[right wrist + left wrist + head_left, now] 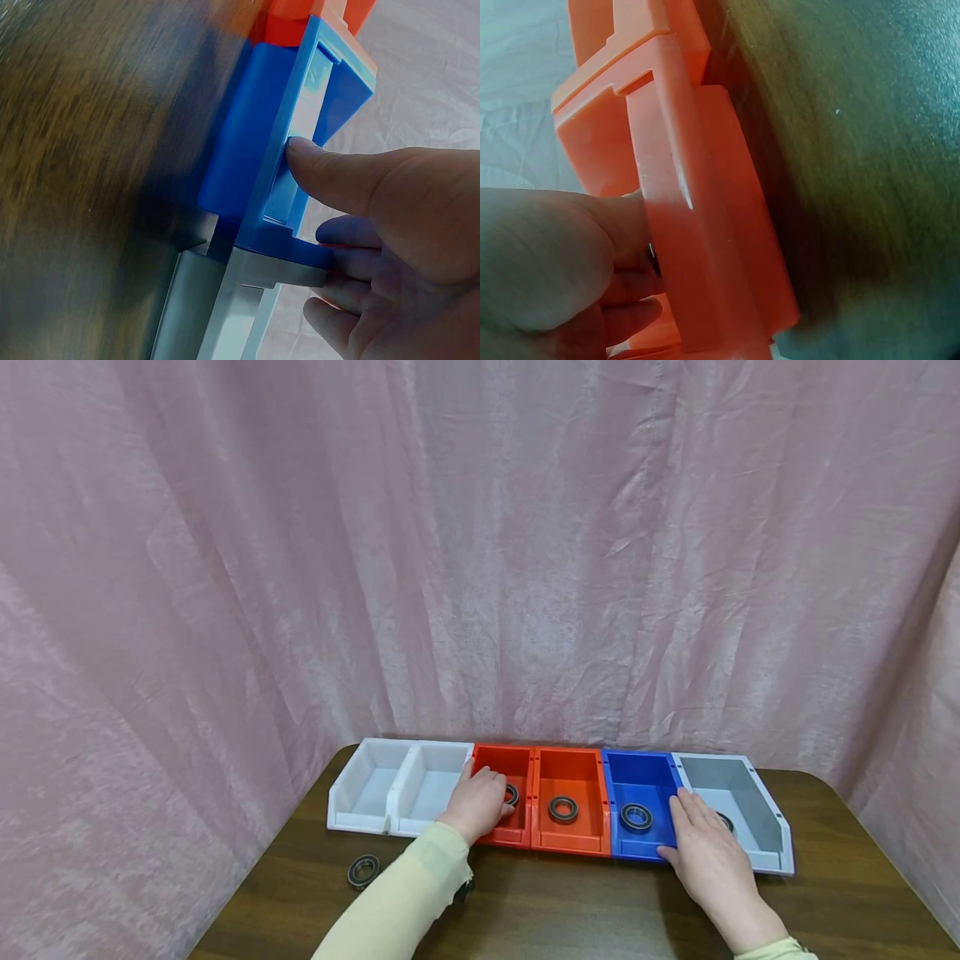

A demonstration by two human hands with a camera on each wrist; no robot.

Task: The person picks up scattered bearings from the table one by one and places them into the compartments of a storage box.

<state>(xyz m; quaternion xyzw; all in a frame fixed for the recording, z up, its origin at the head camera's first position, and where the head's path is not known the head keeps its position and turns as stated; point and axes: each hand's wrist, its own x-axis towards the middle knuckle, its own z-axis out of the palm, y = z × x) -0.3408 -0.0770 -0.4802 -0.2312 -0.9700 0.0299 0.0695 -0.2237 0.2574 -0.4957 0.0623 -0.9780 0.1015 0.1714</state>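
In the head view my left hand (477, 802) reaches into the red bin (504, 838). Its thumb and fingers pinch a ball bearing (512, 794) low in that bin. Only a dark sliver of the bearing (654, 259) shows in the left wrist view, the rest lying behind the fingers and the bin's front wall. My right hand (708, 852) rests, fingers extended, over the wall between the blue bin (637, 852) and the grey bin (772, 862). In the right wrist view its thumb touches the blue bin's front rim (281, 161). A bearing (636, 817) lies in the blue bin.
An orange bin (570, 846) holds another bearing (562, 809); a partly hidden bearing (726, 821) lies in the grey bin. White bins (360, 821) stand at the row's left end. On the brown table lie a bearing (363, 871) and a dark object (463, 892) partly behind the left sleeve.
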